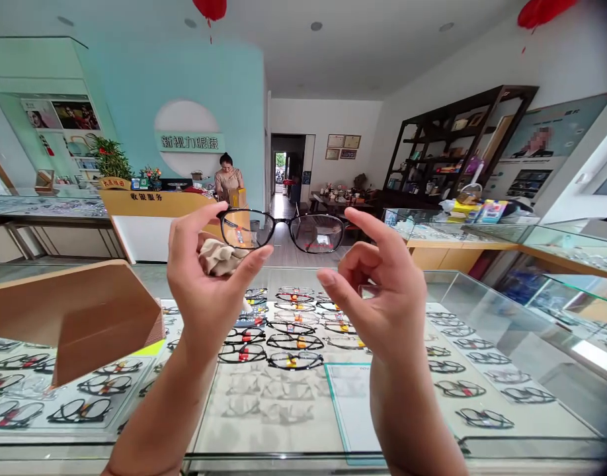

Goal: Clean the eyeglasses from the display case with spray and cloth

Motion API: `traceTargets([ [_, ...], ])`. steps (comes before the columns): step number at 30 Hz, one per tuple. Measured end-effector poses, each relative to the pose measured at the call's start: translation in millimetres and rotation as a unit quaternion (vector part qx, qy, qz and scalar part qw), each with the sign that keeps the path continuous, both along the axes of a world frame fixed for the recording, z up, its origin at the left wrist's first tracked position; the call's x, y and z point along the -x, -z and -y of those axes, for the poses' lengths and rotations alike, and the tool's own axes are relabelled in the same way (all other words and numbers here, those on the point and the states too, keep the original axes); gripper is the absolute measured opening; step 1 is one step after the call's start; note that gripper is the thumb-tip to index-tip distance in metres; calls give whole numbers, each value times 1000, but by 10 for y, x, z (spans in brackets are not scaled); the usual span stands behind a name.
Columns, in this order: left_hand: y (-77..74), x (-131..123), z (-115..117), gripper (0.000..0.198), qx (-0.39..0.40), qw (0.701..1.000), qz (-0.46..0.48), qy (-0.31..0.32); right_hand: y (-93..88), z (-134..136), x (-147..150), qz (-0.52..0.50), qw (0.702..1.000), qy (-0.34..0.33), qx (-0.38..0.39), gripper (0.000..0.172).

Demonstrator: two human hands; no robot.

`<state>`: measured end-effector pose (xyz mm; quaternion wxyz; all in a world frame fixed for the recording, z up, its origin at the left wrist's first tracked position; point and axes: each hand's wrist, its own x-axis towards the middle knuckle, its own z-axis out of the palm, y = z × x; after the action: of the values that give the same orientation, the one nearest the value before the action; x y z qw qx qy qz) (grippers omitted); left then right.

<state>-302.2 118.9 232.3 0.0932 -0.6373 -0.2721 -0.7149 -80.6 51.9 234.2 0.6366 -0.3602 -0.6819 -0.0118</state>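
I hold a pair of black-framed glasses (282, 231) up at eye level over a glass display counter (482, 311). My left hand (209, 277) pinches the left lens rim between thumb and forefinger, with a beige cleaning cloth (221, 258) bunched in its palm. My right hand (377, 291) touches the right end of the frame with its forefinger tip, thumb stretched forward, the other fingers curled. A small red tag shows on each lens.
Under the counter glass lie rows of several spectacle frames (288, 330). A brown cardboard box (85, 317) sits at the left. A person (227, 178) stands behind a yellow cashier desk (149, 205). Dark shelves (452, 145) line the right wall.
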Motion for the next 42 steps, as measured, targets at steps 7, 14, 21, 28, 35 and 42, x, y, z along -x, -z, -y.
traceTargets([
  [7,-28,-85,-21,56,38,999,11,-15,-10,-199,-82,-5,999,27,-18,53],
  [14,8,-160,-123,56,64,998,-5,-19,-1,-336,-134,-11,998,55,-10,42],
  [21,25,-108,-223,53,53,998,-36,17,-19,-386,-197,11,996,93,3,41],
  [28,42,-99,-317,48,47,998,-41,2,-22,-429,-217,26,995,101,7,43],
  [35,18,-74,-316,43,31,998,-46,-36,-18,-464,-216,25,996,87,13,46],
  [42,21,-122,-297,44,56,998,-28,-17,-16,-452,-181,39,991,128,7,48],
])
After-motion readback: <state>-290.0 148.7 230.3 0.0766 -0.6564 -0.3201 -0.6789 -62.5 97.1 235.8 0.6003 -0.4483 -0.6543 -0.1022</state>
